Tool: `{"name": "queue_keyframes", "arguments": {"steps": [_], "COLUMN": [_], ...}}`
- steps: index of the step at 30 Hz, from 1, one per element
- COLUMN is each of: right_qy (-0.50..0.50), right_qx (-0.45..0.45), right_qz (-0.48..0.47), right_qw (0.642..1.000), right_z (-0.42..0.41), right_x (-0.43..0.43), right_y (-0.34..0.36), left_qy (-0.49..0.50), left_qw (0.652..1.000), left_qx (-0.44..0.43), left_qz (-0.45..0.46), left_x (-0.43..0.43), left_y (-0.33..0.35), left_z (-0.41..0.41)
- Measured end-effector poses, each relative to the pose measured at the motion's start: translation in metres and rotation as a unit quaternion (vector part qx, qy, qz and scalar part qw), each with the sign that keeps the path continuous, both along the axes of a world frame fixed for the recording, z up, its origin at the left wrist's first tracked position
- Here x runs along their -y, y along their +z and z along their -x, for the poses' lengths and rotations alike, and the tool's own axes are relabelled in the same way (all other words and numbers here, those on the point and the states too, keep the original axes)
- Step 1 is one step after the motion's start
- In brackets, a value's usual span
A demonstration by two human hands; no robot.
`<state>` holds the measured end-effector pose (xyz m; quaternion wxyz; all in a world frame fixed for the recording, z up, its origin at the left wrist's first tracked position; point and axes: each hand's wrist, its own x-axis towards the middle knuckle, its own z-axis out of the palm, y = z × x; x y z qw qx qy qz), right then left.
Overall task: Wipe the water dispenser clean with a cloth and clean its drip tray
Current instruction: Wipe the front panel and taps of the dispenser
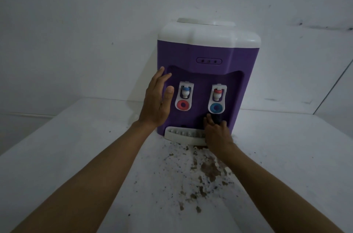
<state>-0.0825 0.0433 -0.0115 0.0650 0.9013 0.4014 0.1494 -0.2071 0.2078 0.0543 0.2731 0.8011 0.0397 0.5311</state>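
A purple water dispenser point(208, 49) with a white top stands on a white table, close to the wall. Its white drip tray point(183, 134) juts out at the base. My left hand point(156, 102) lies flat against the dispenser's left front edge, with straight fingers beside the red-ringed tap point(183, 97). My right hand point(217, 135) is low in the recess under the blue-ringed tap point(216, 99), covering the tray's right end. Its fingers curl round a dark wad point(216, 118) that looks like a cloth, pressed to the purple front.
Brown dirt specks and smears point(206, 169) spread over the white table point(76, 146) in front of the tray. The wall point(95, 22) rises right behind the dispenser. The table's left edge runs diagonally at lower left.
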Motion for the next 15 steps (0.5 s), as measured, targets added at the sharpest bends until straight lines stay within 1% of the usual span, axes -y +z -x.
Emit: {"name": "queue_keyframes", "arguments": {"steps": [5, 9, 12, 15], "right_qy": [-0.034, -0.015, -0.002, 0.011], "right_qx": [0.041, 0.109, 0.144, 0.180], "right_qz": [0.074, 0.123, 0.134, 0.102], "right_qw": [0.996, 0.986, 0.980, 0.978], "right_z": [-0.007, -0.007, -0.009, -0.012], "right_x": [0.032, 0.037, 0.043, 0.048], "right_y": [0.002, 0.009, 0.028, 0.049], "left_qy": [0.010, 0.015, 0.009, 0.010], "left_qw": [1.000, 1.000, 1.000, 1.000], "left_qx": [0.000, -0.004, -0.007, -0.012], "left_qz": [0.001, 0.004, 0.003, -0.001], "left_x": [0.002, 0.007, 0.005, 0.004], "left_y": [-0.001, 0.000, 0.002, 0.001], "left_z": [-0.003, -0.005, -0.001, 0.001]}}
